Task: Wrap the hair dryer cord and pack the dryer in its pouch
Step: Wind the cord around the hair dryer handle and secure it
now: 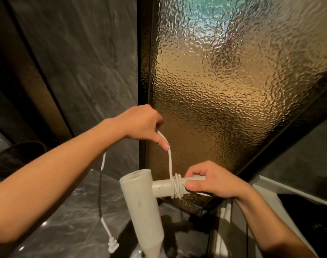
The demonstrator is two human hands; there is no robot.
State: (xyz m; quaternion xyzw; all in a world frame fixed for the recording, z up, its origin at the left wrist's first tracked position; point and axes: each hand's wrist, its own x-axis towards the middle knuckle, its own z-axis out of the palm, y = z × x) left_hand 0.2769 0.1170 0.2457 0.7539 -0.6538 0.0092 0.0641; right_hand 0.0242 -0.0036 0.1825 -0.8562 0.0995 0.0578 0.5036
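Note:
A white hair dryer (140,205) hangs in mid-air with its barrel pointing down toward me and its handle (162,187) lying sideways to the right. My right hand (211,181) grips the end of the handle. A few turns of the white cord (170,164) sit wound around the handle beside my thumb. My left hand (140,125) pinches the cord above the handle and holds it taut. The rest of the cord loops down behind my left forearm, ending in the dangling plug (112,245). No pouch is visible.
A textured amber glass panel (233,90) in a dark frame stands straight ahead. Dark grey marble wall (75,62) is at left, marble floor (69,220) below. A dark round bin (15,157) sits at left. A white counter edge (289,190) is at right.

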